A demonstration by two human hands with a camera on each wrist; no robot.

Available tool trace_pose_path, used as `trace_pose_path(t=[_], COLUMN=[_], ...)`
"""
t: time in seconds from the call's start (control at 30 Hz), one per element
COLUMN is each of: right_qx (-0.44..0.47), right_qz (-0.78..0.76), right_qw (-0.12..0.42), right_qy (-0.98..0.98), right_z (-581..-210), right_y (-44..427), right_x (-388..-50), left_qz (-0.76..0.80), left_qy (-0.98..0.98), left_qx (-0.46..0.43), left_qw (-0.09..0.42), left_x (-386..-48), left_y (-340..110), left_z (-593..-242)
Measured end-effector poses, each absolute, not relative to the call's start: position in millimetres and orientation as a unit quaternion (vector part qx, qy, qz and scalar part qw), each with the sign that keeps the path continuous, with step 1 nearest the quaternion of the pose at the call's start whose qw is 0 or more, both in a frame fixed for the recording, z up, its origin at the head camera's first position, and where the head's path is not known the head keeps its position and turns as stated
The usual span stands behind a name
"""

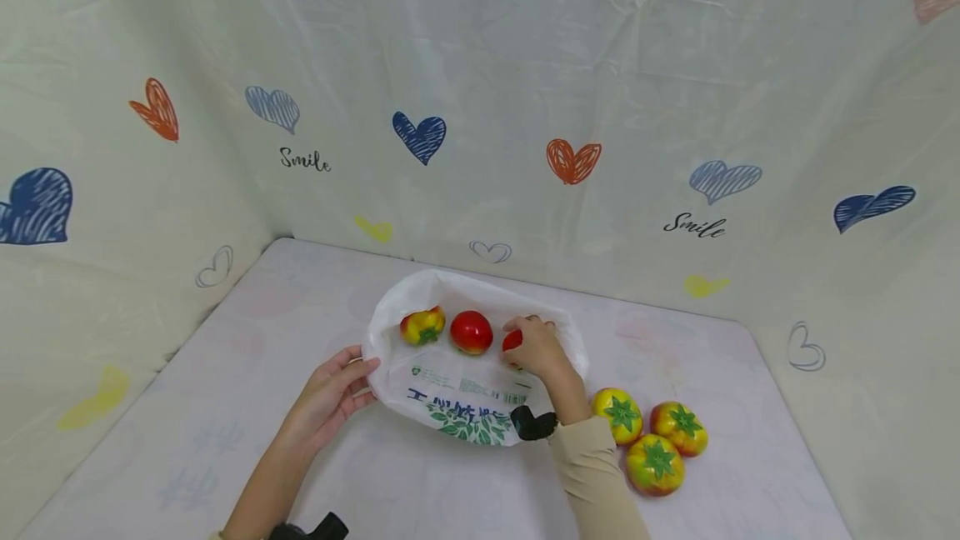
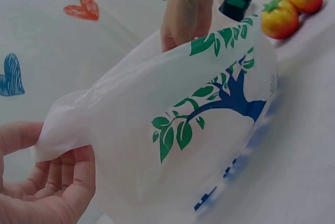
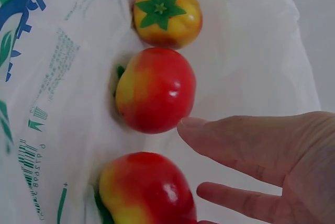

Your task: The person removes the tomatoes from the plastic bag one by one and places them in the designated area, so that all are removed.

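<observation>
A white plastic bag [image 1: 386, 382] with green leaf and blue print lies on the table, its mouth spread wide. My left hand [image 1: 330, 398] pinches the bag's left rim between thumb and fingers, as the left wrist view [image 2: 63, 182] also shows. Inside are three red-and-yellow tomatoes in a row: a left one [image 1: 422, 327], a middle one [image 1: 471, 332] and a right one [image 1: 512, 341]. My right hand [image 1: 534, 348] reaches into the bag beside the right tomato. In the right wrist view, its thumb tip is at the middle tomato [image 3: 157, 90], and a straight finger lies near the right tomato [image 3: 146, 190].
Three more tomatoes [image 1: 656, 465] with green star-shaped tops sit together on the table, right of the bag near my right forearm. A pale cloth covers the table [image 1: 750, 440]. A curtain [image 1: 480, 90] printed with hearts hangs behind and at the sides.
</observation>
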State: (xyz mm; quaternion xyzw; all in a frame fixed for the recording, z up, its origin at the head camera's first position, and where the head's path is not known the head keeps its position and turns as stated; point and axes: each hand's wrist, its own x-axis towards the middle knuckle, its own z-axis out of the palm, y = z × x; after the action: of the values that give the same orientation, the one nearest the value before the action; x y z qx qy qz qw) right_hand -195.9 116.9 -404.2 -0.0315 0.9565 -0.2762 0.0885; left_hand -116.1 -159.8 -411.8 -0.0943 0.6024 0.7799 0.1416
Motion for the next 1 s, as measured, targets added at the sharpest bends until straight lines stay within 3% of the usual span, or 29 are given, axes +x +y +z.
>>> trace_pose_path(t=[0.5, 0.77, 1.0], right_qx=[-0.028, -0.028, -0.038], right_qz=[-0.253, -0.281, -0.308], right_qw=[0.082, 0.137, 0.151], right_qy=[0.964, 0.949, 0.938], right_z=[-415.3, -422.2, -430.9], right_y=[117.7, 117.6, 118.3], right_x=[-205.6, -202.0, -199.8], left_qz=[0.783, 0.781, 0.779], left_qy=[0.599, 0.601, 0.602], left_qx=[-0.088, -0.093, -0.093], left_qw=[0.145, 0.145, 0.145], left_x=[-116.3, -116.8, -117.3], left_y=[-159.1, -158.2, -157.9], left_z=[-413.5, -413.8, -414.5])
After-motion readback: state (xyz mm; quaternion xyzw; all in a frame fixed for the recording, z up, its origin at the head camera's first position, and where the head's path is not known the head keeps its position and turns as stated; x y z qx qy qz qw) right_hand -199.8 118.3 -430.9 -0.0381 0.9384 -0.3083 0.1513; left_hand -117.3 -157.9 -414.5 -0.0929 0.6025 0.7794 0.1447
